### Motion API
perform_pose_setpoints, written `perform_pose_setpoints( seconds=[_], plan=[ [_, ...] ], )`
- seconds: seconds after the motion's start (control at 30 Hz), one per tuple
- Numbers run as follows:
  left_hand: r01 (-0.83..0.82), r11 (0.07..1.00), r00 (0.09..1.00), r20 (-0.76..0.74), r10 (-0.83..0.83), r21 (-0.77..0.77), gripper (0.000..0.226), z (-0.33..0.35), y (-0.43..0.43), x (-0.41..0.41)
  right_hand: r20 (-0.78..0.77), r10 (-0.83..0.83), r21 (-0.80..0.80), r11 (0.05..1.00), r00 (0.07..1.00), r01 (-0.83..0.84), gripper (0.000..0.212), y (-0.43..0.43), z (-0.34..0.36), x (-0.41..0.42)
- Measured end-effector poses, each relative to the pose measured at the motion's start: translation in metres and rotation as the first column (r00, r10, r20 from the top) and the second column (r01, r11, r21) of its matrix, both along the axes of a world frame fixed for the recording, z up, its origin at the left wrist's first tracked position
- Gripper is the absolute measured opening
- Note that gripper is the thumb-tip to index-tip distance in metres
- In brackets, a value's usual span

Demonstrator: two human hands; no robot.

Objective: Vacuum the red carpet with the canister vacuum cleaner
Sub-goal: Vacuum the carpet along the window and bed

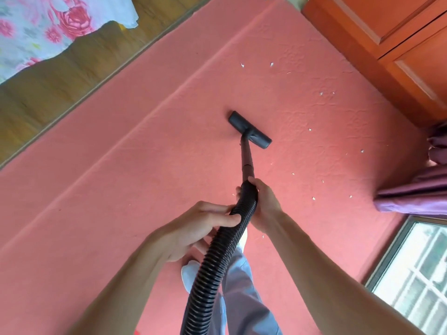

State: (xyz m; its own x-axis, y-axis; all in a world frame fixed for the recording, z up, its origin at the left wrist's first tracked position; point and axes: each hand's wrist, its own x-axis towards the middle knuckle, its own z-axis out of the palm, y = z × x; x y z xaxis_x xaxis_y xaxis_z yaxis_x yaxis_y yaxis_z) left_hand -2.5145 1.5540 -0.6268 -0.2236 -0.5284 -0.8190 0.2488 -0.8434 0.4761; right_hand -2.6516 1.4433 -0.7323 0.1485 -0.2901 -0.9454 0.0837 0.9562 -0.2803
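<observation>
The red carpet [135, 180] fills most of the view. A black floor nozzle [250, 129] lies flat on it near the middle, joined to a black wand [246, 163]. My right hand [264, 204] grips the top of the wand where the ribbed black hose [212, 264] begins. My left hand [196, 228] holds the hose a little lower down. The hose runs down past my legs and out of the bottom edge. Several small white scraps [314, 198] lie scattered on the carpet right of the nozzle. The canister itself is out of view.
A wooden bed frame [60, 76] with a floral sheet [36, 27] borders the carpet at upper left. An orange wooden cabinet [396, 44] stands at upper right. Purple curtain fabric [416, 189] drapes onto the floor at right, above a window [420, 267]. My trouser legs and slippers [189, 274] are below.
</observation>
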Motion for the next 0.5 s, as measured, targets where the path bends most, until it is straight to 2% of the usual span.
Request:
perform_pose_setpoints(
  seconds=[0.23, 0.4, 0.5],
  plan=[
    [0.161, 0.986, 0.983, -0.085, -0.163, -0.037, 0.028, 0.021, 0.023, -0.007, -0.024, -0.082, -0.051, 0.995, 0.996, 0.080, 0.016, 0.045, 0.038, -0.035],
    [0.228, 0.967, 0.961, -0.133, -0.242, -0.111, 0.030, 0.040, 0.026, -0.014, -0.117, -0.005, -0.007, 1.000, 0.993, 0.004, 0.021, 0.054, 0.063, -0.061],
    [0.252, 0.962, 0.953, -0.149, -0.266, -0.103, 0.030, 0.044, 0.025, -0.022, -0.158, -0.003, 0.017, 1.000, 0.987, 0.006, 0.018, 0.059, 0.072, -0.076]
  ],
)
